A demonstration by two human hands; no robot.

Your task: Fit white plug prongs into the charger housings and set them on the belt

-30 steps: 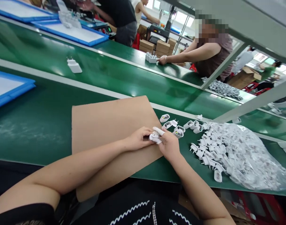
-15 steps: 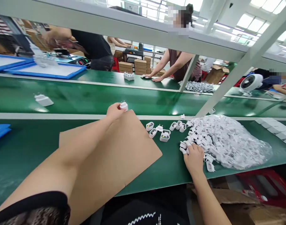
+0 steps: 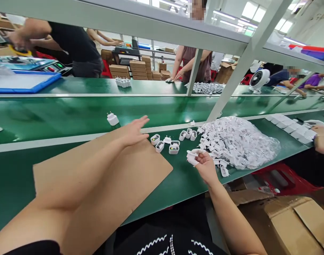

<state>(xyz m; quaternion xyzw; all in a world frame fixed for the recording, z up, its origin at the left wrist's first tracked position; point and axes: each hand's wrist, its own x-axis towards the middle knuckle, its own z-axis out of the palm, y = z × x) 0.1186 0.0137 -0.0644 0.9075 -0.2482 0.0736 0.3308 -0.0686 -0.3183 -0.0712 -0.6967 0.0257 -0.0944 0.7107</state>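
My left hand (image 3: 134, 131) is stretched out flat over the far edge of a brown cardboard sheet (image 3: 106, 180), fingers spread and holding nothing. A white assembled charger (image 3: 112, 119) stands on the green conveyor belt just beyond it. My right hand (image 3: 203, 164) is curled around a small white plug part (image 3: 191, 158), beside a heap of white plug parts on a clear plastic bag (image 3: 239, 141). Several open white charger shells (image 3: 167, 143) lie between my two hands.
The green conveyor belt (image 3: 58, 113) runs left to right beyond the cardboard. A slanted metal frame post (image 3: 231, 81) rises behind the heap. Other people work across the belt and at the right edge. A blue tray (image 3: 21, 81) sits far left; an open carton (image 3: 289, 219) is below right.
My left hand carried the assembled charger out to the belt and let it go, and is now open. My right hand moved to the heap and picked up a plug part.
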